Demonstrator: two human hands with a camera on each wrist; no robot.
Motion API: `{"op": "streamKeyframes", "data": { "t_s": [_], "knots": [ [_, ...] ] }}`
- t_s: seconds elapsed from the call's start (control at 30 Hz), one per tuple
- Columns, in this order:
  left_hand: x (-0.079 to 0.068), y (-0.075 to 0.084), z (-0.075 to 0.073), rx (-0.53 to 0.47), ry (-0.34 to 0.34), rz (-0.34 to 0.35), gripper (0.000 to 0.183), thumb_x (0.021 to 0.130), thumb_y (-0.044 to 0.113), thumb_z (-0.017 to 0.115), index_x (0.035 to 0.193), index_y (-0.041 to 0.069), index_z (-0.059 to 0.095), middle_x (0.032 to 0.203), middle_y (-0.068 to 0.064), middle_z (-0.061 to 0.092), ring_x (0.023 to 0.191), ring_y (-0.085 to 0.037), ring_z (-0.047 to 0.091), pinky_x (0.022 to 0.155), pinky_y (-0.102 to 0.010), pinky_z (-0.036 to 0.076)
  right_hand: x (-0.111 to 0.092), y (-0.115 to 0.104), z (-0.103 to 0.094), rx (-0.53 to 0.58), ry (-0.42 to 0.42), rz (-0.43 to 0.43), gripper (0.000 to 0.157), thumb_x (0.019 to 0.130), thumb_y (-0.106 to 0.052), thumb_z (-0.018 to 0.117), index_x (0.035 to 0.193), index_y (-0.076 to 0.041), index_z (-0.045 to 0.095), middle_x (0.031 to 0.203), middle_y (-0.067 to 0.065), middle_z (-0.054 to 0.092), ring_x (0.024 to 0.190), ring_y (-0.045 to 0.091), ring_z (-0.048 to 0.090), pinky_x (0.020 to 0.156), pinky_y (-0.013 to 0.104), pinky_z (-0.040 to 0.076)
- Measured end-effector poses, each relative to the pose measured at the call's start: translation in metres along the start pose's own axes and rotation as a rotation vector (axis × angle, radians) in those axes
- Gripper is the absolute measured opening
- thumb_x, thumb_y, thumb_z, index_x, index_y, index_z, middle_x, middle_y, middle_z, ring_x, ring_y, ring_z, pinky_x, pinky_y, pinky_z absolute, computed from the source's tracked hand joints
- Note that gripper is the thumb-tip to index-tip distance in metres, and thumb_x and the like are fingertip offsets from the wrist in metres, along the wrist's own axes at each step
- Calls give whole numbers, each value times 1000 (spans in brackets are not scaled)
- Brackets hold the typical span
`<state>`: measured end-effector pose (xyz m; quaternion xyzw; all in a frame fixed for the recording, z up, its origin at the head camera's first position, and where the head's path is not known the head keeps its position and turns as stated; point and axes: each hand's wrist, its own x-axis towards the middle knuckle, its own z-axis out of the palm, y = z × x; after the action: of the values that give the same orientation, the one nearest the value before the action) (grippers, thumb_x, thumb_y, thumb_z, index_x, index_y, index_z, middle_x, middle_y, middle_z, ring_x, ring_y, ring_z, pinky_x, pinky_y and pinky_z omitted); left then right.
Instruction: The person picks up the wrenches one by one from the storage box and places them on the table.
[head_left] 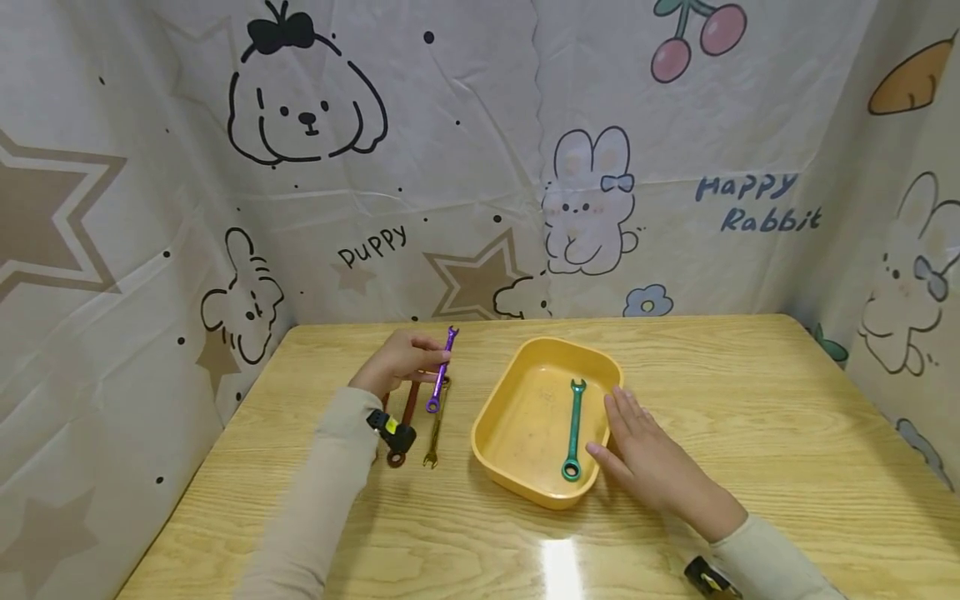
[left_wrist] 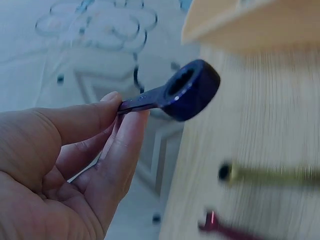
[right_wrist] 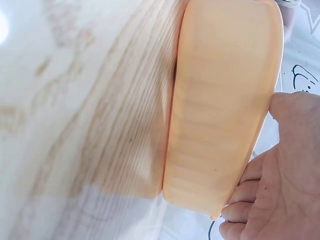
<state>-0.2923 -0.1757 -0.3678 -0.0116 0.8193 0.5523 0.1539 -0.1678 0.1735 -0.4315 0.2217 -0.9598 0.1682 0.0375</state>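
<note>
My left hand (head_left: 401, 360) pinches a purple wrench (head_left: 441, 375) between thumb and fingers, lifted above the table. In the left wrist view its dark ring end (left_wrist: 192, 90) juts out past the fingertips. Below the hand lie a gold wrench (head_left: 436, 433) and a reddish-brown wrench (head_left: 410, 406), the latter partly hidden by the wrist. A green wrench (head_left: 575, 429) lies inside the yellow plastic tray (head_left: 502, 479), toward its right side. My right hand (head_left: 648, 458) rests against the tray's right rim with fingers extended, thumb at the edge.
The wooden table (head_left: 750, 400) carries all of this. A printed cloth (head_left: 465, 167) with cartoon animals rises behind the table and along both sides. Each wrist wears a strapped dark device, such as the left camera (head_left: 393, 432).
</note>
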Motion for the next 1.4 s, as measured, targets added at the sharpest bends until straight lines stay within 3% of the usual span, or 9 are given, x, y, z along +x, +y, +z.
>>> {"op": "streamKeyframes", "data": {
  "t_s": [0.3, 0.5, 0.8, 1.03, 1.27, 1.4],
  "knots": [
    [-14, -42, -69, 115, 83, -61, 41, 96, 15, 59, 129, -8, 52, 122, -22, 59, 95, -21, 63, 89, -39, 53, 0, 0, 1, -7, 4, -5, 77, 101, -49, 39, 146, 11, 22, 154, 29, 15, 143, 42, 12, 113, 57, 20],
    [-26, -66, -95, 197, 181, -94, 36, 97, 14, 56, 125, -9, 56, 114, -18, 62, 87, -17, 62, 85, -40, 55, -1, 0, 0, -15, 6, -7, 77, 101, -49, 39, 146, 11, 22, 154, 29, 16, 143, 42, 12, 113, 57, 20],
    [-31, -102, -108, 229, 312, -160, 29, 94, 9, 60, 116, -11, 62, 93, -14, 66, 69, -15, 59, 67, -34, 56, -2, 0, -2, -8, 1, -5, 78, 101, -49, 39, 146, 11, 22, 154, 28, 15, 143, 42, 12, 113, 57, 20],
    [-35, -113, -113, 293, 341, -172, 26, 91, 9, 64, 108, -11, 67, 96, -22, 67, 71, -20, 62, 60, -32, 54, -1, 1, -1, -14, 5, -7, 77, 101, -48, 39, 146, 11, 22, 154, 29, 16, 143, 42, 12, 113, 57, 20],
    [-35, -120, -113, 499, 369, -180, 22, 90, 17, 66, 99, -2, 73, 76, -11, 69, 61, -21, 58, 60, -35, 48, -1, 0, -2, 2, -1, 1, 77, 101, -49, 39, 146, 11, 21, 154, 28, 14, 143, 43, 13, 113, 57, 20],
    [-36, -121, -111, 527, 387, -171, 24, 90, 18, 66, 101, -3, 72, 73, -10, 68, 60, -20, 56, 63, -39, 47, -1, -1, -2, 4, 1, 3, 77, 101, -49, 39, 146, 11, 22, 155, 28, 14, 143, 43, 13, 113, 57, 20]
  ]
}}
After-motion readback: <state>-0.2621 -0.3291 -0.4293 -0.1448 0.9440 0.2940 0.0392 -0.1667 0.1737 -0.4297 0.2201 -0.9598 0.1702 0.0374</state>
